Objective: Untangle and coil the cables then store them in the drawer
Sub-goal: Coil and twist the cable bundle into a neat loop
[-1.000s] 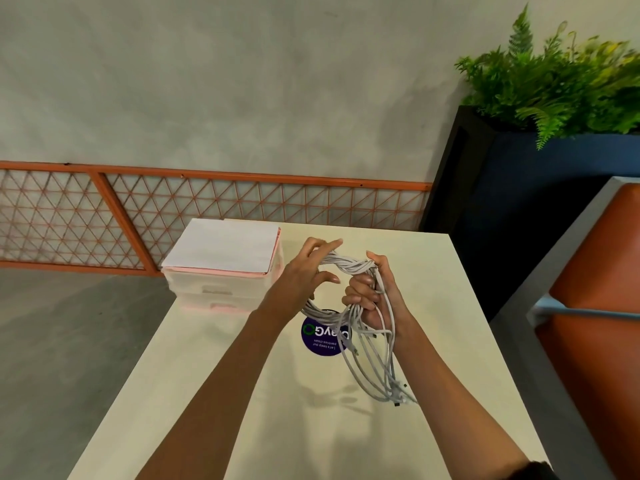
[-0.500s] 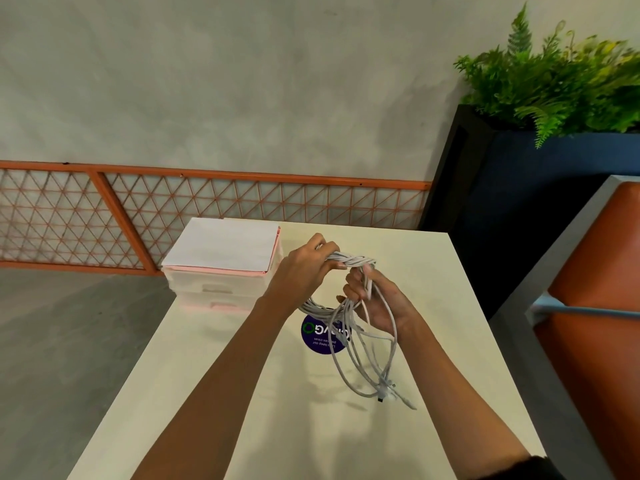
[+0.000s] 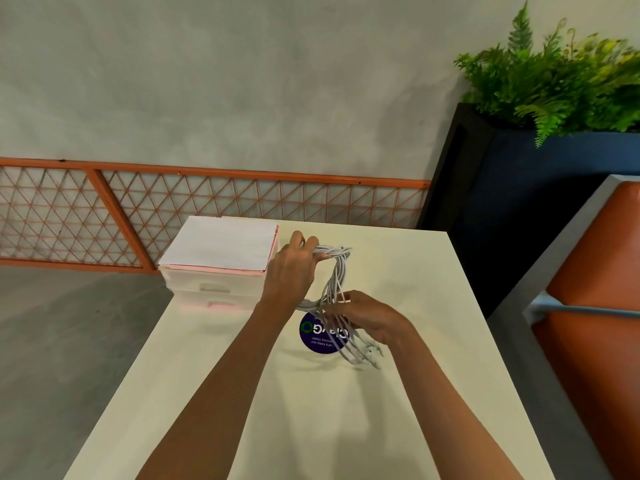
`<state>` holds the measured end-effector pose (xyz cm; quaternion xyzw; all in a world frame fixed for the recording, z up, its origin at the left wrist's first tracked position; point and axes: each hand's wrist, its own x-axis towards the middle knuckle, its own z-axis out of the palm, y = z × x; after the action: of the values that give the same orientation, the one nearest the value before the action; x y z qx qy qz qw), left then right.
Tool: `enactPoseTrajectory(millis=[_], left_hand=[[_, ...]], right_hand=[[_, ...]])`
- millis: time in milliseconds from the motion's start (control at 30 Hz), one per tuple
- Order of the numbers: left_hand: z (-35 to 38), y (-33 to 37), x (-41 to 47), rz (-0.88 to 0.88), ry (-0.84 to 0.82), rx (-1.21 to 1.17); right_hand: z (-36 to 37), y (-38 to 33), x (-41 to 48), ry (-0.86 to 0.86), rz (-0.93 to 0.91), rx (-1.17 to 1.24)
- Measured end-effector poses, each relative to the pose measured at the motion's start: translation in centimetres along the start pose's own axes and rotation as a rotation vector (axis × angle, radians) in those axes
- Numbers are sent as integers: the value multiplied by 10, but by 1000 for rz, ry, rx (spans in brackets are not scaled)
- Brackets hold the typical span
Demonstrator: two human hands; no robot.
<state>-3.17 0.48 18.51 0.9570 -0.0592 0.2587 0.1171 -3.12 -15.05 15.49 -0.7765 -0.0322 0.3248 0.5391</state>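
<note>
- White cables (image 3: pixel 337 271) hang in a loose bundle above the table (image 3: pixel 398 410), their ends trailing low over a purple sticker (image 3: pixel 313 336).
- The left hand (image 3: pixel 291 271) grips the top of the loops, fingers curled round them. The right hand (image 3: pixel 367 315) pinches the lower strands.
- The step looks like coiling: the loops are gathered at the top but ragged at the bottom, so the task seems about midway.
- The next move likely calls for the right hand to wind the loose ends round the bundle while the left stops the loops slipping.
- The drawers (image 3: pixel 214 289) stand shut at the table's far left corner, with paper on top.
- Behind are a concrete wall, an orange lattice (image 3: pixel 207 202), a fern (image 3: pixel 554 81) in a dark planter, and an orange seat (image 3: pixel 595 306) at right.
</note>
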Motion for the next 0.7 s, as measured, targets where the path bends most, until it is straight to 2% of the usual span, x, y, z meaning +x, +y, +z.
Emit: enactPoseTrajectory(millis=[167,333,367,600,700], left_hand=[[-4,0,4,-54,16,0],[-3,-5,7,-185,-11,-25],[-3,-7,8,-203,-11,-30],[2,-34,1,-303,-86,-85],[4,-44,-6,-308,-65,-191]], right_hand=[[22,0,3,295,-119,-195],[29,-3,0,489,-210,-773],[30,-2,-1,527,-233,-828],[7,-17,-20,481,-512,-828],[-7,-25,-32,389,-558,-702]])
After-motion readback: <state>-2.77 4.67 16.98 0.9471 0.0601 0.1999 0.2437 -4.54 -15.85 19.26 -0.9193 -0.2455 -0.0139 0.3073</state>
